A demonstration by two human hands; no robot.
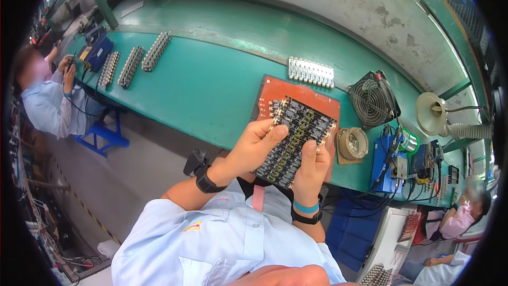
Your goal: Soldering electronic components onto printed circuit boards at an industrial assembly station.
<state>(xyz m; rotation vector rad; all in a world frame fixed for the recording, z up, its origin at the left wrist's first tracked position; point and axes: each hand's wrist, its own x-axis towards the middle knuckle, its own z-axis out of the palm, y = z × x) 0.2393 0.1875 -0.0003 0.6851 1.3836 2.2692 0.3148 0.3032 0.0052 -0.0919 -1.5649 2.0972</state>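
Note:
A black circuit board panel (295,145), crowded with small parts and gold-coloured contacts along its sides, is held up between my two hands. My left hand (258,143) grips its left edge, thumb on top. On the opposite edge my right hand (311,165) is closed the same way, thumb pointing up the board. Fingers beneath the panel are hidden. Below and beyond it lies a reddish-brown board (317,100) on the green bench, with a few small parts at its left side partly covered by the panel.
Around the green bench (211,74) stand a black fan (373,99), a round dish (352,144), a blue soldering station (386,161), a solder spool (409,142) and a lamp (431,114). A row of components (311,72) lies behind; several strips (130,66) sit left. Co-workers sit at both sides.

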